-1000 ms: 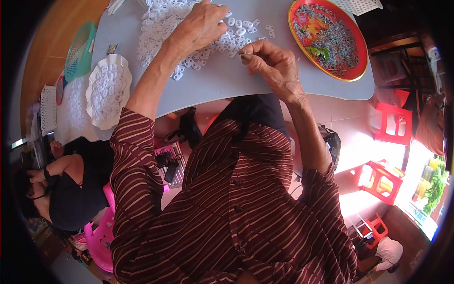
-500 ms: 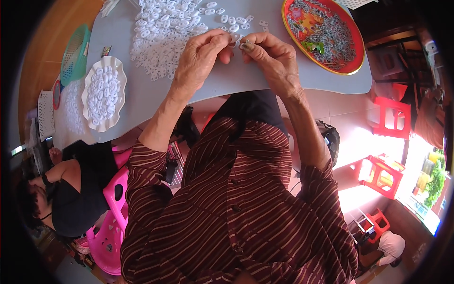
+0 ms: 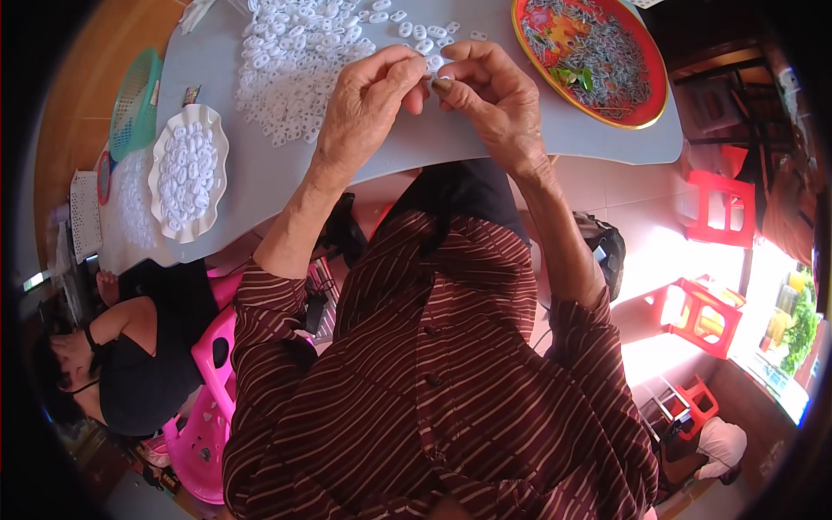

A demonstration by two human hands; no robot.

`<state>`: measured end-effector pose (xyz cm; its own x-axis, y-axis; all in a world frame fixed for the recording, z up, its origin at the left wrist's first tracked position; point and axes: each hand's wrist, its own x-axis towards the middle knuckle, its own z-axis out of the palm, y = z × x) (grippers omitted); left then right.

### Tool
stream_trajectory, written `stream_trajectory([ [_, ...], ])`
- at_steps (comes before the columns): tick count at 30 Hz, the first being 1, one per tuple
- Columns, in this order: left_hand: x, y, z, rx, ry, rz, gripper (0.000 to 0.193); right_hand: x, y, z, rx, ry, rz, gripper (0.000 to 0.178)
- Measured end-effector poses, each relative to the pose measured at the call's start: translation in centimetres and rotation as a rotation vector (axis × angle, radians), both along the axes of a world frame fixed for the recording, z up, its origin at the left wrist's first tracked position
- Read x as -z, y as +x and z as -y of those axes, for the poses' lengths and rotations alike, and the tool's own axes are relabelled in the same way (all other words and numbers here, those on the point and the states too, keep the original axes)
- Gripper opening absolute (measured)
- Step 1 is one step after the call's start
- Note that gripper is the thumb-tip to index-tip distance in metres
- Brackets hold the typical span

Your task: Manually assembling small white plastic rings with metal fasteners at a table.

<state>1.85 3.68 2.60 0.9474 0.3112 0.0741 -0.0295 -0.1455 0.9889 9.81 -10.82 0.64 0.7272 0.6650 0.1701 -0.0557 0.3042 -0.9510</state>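
Observation:
Both my hands meet over the table's near edge, fingertips almost touching. My left hand (image 3: 368,104) is closed in a pinch, and whatever lies between its thumb and fingers is too small to make out. My right hand (image 3: 498,108) pinches a small white plastic piece (image 3: 446,79) between thumb and forefinger, mostly covered by the fingertips. Just beyond the fingers lie several loose white oval pieces with two holes (image 3: 425,45). To the left spreads a large pile of similar white pieces (image 3: 290,65). A red round tray (image 3: 642,117) at the right holds many thin grey metal fasteners, like screws or nails.
A white wavy-edged dish (image 3: 224,165) full of white ovals sits left on the grey table (image 3: 260,186). Beside it are a green basket (image 3: 130,113) and another white heap (image 3: 130,208). A seated person (image 3: 143,364) is at lower left, near a pink chair (image 3: 204,451); red stools (image 3: 706,321) stand right.
My right hand's fingers have shifted slightly at the pinch, and the metal glint there no longer shows. The seated person's arm and head have moved a little.

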Motion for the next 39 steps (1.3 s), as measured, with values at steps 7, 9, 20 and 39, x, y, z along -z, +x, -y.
stream_trajectory([
  [7,0.4,0.0,-0.2,-0.016,0.032,0.005,0.030,0.3,0.0,-0.1,0.009,0.010,0.001,0.031],
  [9,-0.3,0.0,0.1,-0.019,0.082,0.003,0.029,0.3,0.0,-0.1,0.010,-0.001,0.019,0.031],
  [20,0.1,-0.4,0.7,0.010,0.317,0.078,0.016,0.3,-0.1,-0.1,0.016,-0.029,0.083,0.027],
  [39,2.1,-0.1,0.3,-0.050,0.308,0.159,0.013,1.1,-0.5,-0.5,0.004,-0.059,0.162,0.028],
])
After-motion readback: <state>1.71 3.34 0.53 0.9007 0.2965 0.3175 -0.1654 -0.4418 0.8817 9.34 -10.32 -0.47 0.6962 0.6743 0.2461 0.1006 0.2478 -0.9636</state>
